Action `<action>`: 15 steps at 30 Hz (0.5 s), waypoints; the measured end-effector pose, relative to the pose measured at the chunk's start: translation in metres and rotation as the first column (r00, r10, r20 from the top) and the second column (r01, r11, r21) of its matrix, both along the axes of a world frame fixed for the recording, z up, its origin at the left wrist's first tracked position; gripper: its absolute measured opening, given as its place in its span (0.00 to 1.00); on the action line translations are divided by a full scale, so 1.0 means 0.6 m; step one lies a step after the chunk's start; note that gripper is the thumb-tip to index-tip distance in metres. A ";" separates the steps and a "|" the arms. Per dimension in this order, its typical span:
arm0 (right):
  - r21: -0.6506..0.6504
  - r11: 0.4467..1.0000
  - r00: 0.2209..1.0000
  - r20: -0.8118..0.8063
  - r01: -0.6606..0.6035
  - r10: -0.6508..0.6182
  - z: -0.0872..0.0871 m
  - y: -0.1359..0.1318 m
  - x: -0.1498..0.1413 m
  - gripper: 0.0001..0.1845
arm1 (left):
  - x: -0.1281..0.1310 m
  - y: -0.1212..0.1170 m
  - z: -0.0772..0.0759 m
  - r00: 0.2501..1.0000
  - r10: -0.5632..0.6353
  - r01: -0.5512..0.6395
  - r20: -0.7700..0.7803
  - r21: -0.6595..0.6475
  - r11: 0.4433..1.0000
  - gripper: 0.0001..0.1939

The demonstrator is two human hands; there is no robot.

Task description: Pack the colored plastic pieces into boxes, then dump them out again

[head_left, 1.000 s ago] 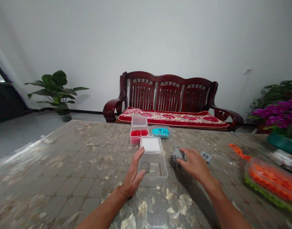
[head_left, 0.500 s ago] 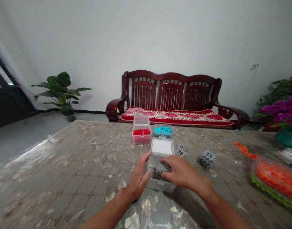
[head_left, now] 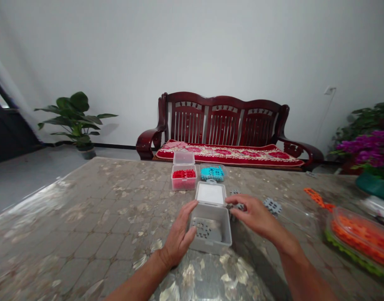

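In front of me stands a clear plastic box (head_left: 211, 246), its lid (head_left: 211, 193) tipped back on the far side. On its floor lie a few grey interlocking pieces (head_left: 202, 229), at the left. My left hand (head_left: 181, 232) grips the box's left wall, thumb over the rim. Just right of the box, my right hand (head_left: 253, 213) is closed around grey interlocking pieces (head_left: 233, 207), partly hidden by the fingers. Behind that hand, another grey piece (head_left: 235, 192) lies on the table. A stack of grey pieces (head_left: 272, 206) sits further right, partly covered by the hand.
Beyond the box are an open box of red pieces (head_left: 183, 184) and a tray of blue pieces (head_left: 212, 173). To the right lie linked orange pieces (head_left: 314, 196) and a clear container of orange pieces (head_left: 363, 230). A flowerpot (head_left: 374, 186) stands at the table's right side.
My right hand has come out of the box and moved right with grey pieces. Far fewer grey pieces show inside the box. My left hand stays on its wall.
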State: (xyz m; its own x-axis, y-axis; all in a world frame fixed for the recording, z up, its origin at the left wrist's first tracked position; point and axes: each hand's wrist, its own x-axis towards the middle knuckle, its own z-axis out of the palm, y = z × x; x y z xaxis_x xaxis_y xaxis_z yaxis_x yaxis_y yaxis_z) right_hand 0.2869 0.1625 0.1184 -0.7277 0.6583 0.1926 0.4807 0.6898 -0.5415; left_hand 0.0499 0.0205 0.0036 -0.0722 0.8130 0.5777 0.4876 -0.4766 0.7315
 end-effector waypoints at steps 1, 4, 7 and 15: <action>0.025 0.994 0.995 -0.015 0.102 -0.102 -0.002 0.010 0.006 0.18 | 0.000 0.000 0.000 1.000 0.001 -0.001 -0.003 0.001 1.000 0.28; 0.126 0.950 0.957 0.012 0.287 -0.291 -0.014 0.028 0.015 0.21 | -0.001 -0.001 0.001 1.000 0.013 -0.013 -0.004 0.009 1.000 0.28; 0.192 0.936 0.944 0.093 0.294 -0.316 -0.032 0.026 0.014 0.27 | -0.001 -0.001 0.001 1.000 0.026 -0.026 0.003 0.006 1.000 0.28; 0.316 0.894 0.892 0.218 0.319 -0.395 -0.045 0.015 0.007 0.27 | -0.002 -0.002 0.002 0.999 0.031 -0.030 -0.028 0.023 0.999 0.28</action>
